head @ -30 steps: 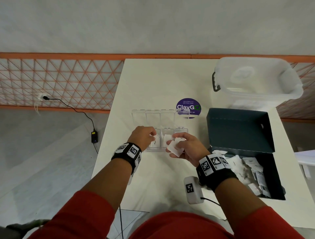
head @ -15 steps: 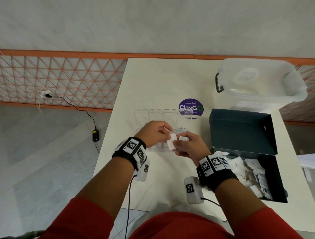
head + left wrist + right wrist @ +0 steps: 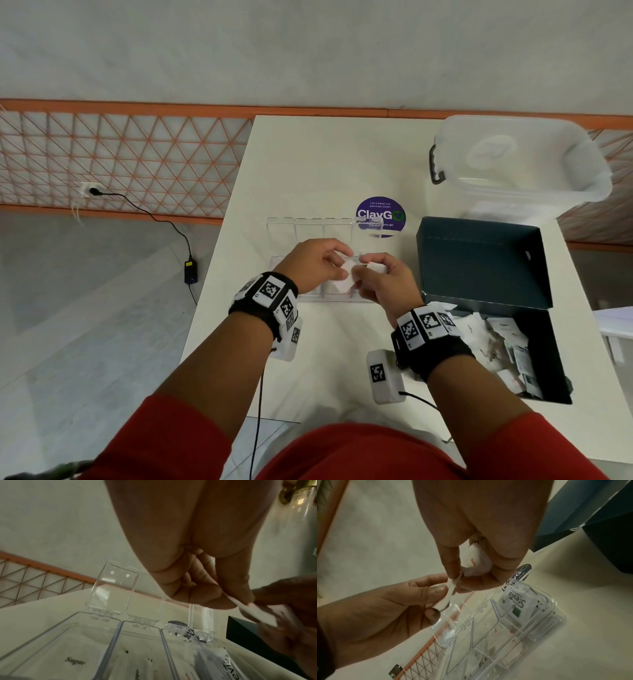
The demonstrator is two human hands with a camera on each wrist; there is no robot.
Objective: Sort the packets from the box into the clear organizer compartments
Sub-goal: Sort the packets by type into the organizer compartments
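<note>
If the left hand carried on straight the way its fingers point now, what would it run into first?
Most likely the right hand: the left hand points across at it, both pinching the same white packet above the clear organizer. Depth looks matched, judging by the shared packet.

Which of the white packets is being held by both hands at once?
The flat white packet above the clear plastic organizer: left hand and right hand both pinch it. Others lie in compartments or the dark box.
</note>
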